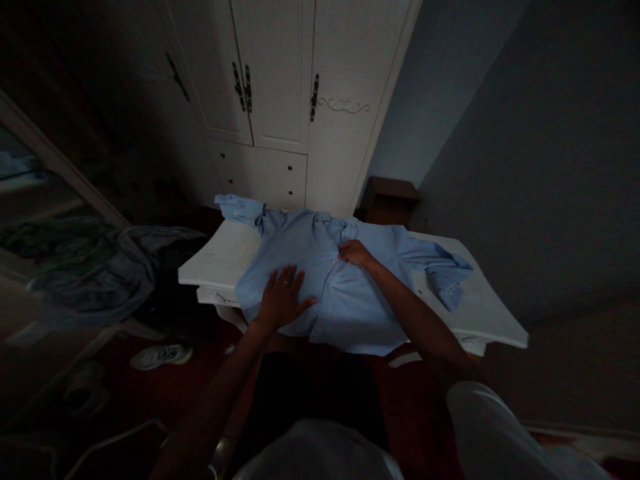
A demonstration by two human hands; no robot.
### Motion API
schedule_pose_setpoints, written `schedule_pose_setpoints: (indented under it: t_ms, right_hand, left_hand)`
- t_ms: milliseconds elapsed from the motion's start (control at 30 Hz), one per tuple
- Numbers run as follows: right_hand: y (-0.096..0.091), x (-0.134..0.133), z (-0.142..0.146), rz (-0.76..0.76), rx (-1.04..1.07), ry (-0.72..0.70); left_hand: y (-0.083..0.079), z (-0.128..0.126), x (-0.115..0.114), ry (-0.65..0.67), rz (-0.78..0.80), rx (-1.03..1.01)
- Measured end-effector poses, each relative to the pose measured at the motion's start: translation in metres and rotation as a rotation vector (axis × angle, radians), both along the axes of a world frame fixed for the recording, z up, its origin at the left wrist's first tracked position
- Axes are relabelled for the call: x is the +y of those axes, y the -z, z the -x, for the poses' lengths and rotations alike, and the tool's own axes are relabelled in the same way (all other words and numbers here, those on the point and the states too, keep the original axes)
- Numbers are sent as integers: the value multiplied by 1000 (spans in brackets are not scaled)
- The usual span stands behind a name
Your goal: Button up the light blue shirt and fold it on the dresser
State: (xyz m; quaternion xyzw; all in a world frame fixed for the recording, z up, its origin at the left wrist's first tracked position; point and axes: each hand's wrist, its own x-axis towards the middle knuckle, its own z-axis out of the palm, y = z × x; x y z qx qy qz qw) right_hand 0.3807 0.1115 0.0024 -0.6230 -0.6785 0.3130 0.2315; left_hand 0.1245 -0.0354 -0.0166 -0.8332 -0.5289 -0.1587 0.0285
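A light blue button-up shirt [295, 243] is spread over a white table [480, 300], its collar toward the wardrobe and its hem hanging at the near edge. One sleeve lies bent at the left, the other at the right. My left hand [283, 300] rests flat on the shirt's left front, fingers spread, a ring on one finger. At the button placket below the collar, my right hand [355, 253] has its fingers closed on the shirt's front edge. What exactly is between those fingertips is too small and dark to see.
A white wardrobe [275, 80] with dark handles stands behind the table. Beside it is a small brown cabinet [393, 190]. Clothes [100, 280] are heaped at the left. A shoe [161, 357] lies on the red floor [210, 373]. The room is dim.
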Motion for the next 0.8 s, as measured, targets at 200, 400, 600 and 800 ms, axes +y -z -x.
schedule_pose_setpoints:
  t_ms: [200, 400, 600, 800]
  right_hand:
    - [-2, -11, 5, -125, -34, -57]
    - [-17, -23, -14, -297, -151, -231]
    - [-21, -26, -18, -295, -341, -497]
    - [-21, -21, -17, -352, -482, -687]
  left_hand:
    - [-11, 3, 7, 17, 106, 35]
    - [-40, -10, 35, 13, 186, -77]
    - [-37, -55, 86, 213, 236, -226]
    - [-18, -69, 123, 324, 311, -267]
